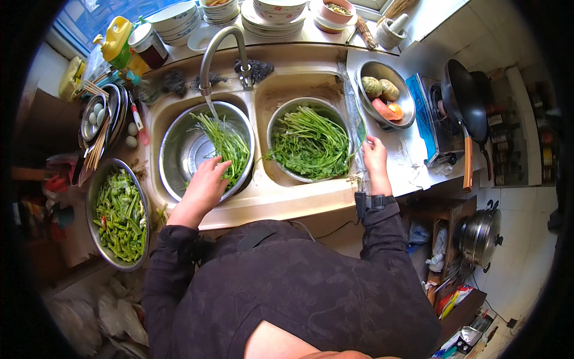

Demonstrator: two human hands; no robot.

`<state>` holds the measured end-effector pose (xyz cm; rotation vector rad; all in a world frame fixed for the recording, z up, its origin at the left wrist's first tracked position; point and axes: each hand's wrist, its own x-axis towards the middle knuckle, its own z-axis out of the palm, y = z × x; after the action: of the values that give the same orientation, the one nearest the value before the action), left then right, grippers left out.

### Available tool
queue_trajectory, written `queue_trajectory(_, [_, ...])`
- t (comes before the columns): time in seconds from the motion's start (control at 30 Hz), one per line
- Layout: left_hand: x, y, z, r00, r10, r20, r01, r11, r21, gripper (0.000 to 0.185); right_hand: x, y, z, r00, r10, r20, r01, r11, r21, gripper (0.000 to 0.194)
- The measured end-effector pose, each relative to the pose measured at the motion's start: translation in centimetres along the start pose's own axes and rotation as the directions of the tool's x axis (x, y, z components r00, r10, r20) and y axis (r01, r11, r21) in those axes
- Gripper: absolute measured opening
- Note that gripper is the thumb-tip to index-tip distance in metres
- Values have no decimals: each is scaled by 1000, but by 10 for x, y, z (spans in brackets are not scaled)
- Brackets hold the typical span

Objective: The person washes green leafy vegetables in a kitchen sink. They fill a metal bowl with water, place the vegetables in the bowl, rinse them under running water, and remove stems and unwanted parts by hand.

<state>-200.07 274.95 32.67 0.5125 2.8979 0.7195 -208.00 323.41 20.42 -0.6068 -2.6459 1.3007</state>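
Observation:
My left hand reaches over the near rim of a steel basin in the left sink bowl. Its fingers are apart beside a bunch of long-stemmed leafy greens; whether they touch is unclear. Water runs from the curved faucet onto those stems. In the right sink bowl, a second steel basin is heaped with similar leafy greens. To the right of it, my right hand pinches a thin green leafy strand by the sink's edge.
At left stand a bowl of cut green vegetables, loose eggs and stacked pans. A steel bowl of root vegetables, a gas stove and a wok are at right. Stacked dishes line the back ledge.

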Motion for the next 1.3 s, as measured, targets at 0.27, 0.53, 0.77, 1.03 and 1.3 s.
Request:
queue_trajectory(0.27, [16,-16,26,980,-83,181,62,991,120,42,11,-20,24,988,-24,152,29,999,-28,38])
queue_trajectory(0.53, [14,-21,20,984,-102,148,88,991,97,41,-1,-52,44,927,-342,152,374,848,-375,13])
queue_trajectory(0.77, [12,-19,3,991,-108,82,103,992,70,43,-7,-74,49,856,-433,282,512,638,-576,11])
queue_trajectory(1.03, [10,-22,-2,997,-73,34,72,997,20,41,2,-75,51,871,-319,374,492,552,-673,9])
queue_trajectory(1.3, [11,-25,-2,992,-112,53,112,994,-3,40,34,-64,49,884,118,453,224,743,-630,18])
